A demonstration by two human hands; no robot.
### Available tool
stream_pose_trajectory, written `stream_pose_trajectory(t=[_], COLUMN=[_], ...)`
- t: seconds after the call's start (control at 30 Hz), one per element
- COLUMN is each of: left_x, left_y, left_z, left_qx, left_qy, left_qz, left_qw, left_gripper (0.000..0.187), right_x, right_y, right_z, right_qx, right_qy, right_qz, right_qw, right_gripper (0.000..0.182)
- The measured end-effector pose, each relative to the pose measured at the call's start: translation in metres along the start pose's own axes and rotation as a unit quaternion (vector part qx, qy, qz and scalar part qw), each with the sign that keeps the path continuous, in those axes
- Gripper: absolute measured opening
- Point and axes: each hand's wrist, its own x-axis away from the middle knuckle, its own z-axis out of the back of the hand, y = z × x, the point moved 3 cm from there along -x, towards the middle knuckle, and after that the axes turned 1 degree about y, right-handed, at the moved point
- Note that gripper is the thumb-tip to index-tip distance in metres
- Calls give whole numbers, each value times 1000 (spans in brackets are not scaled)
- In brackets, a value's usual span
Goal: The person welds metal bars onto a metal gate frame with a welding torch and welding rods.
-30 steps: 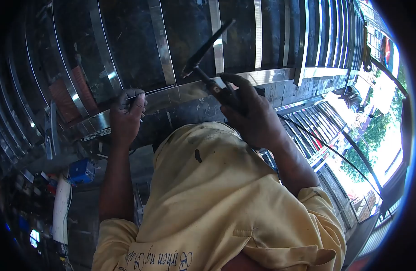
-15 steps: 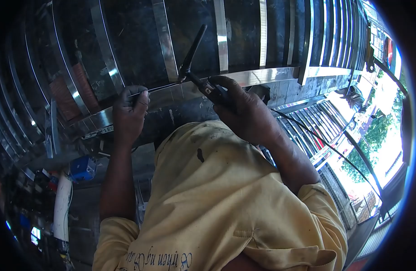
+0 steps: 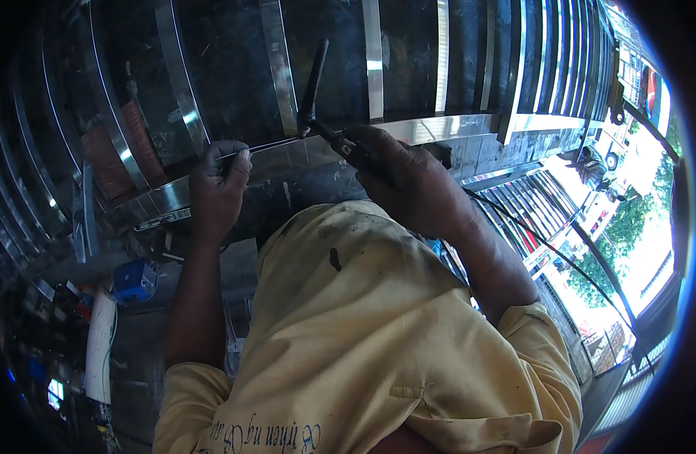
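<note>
My left hand [image 3: 215, 189] pinches a thin metal filler rod [image 3: 268, 145] that runs right along the horizontal steel rail [image 3: 439, 127] of a stainless gate frame. My right hand [image 3: 408, 181] grips a black welding torch [image 3: 325, 121], its long back cap pointing up and its tip down at the rail, close to the rod's end. A black cable [image 3: 545, 246] trails from the torch past my right forearm. My yellow shirt [image 3: 363, 333] fills the lower middle.
Vertical steel bars [image 3: 372, 53] rise from the rail across the top. A second barred gate panel [image 3: 529, 204] lies at right. A blue box [image 3: 135, 280] and a white pipe [image 3: 100, 348] sit on the floor at left. Trees and a street show at far right.
The torch swung from a rightward tilt to nearly upright and shifted left, bringing its tip close to the rod's end. My left hand rose slightly with the rod.
</note>
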Motion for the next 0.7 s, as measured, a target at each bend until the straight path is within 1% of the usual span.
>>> stream_pose_trajectory(t=[0.23, 0.33, 0.47, 0.53, 0.67, 0.7], left_x=[1, 1, 0, 1, 2, 1], left_y=[2, 2, 0, 3, 4, 3], left_z=[-1, -1, -1, -2, -2, -2], left_qx=[15, 14, 9, 0, -6, -3], left_qy=[9, 8, 14, 20, 30, 26], left_qz=[-4, 0, -9, 3, 11, 0], left_qw=[1000, 1000, 1000, 1000, 999, 1000], left_gripper=[15, 15, 15, 14, 14, 14], right_x=[0, 1, 0, -1, 0, 0], right_y=[-4, -6, 2, 3, -3, -4], right_z=[0, 1, -3, -4, 0, 1], right_qx=[-2, -3, -13, -19, -6, -8], right_qy=[-6, 1, 15, 9, -14, -12], right_qz=[-21, -8, 34, 36, -16, -26], right_qw=[1000, 1000, 999, 999, 1000, 1000], right_gripper=[51, 51, 50, 49, 49, 49])
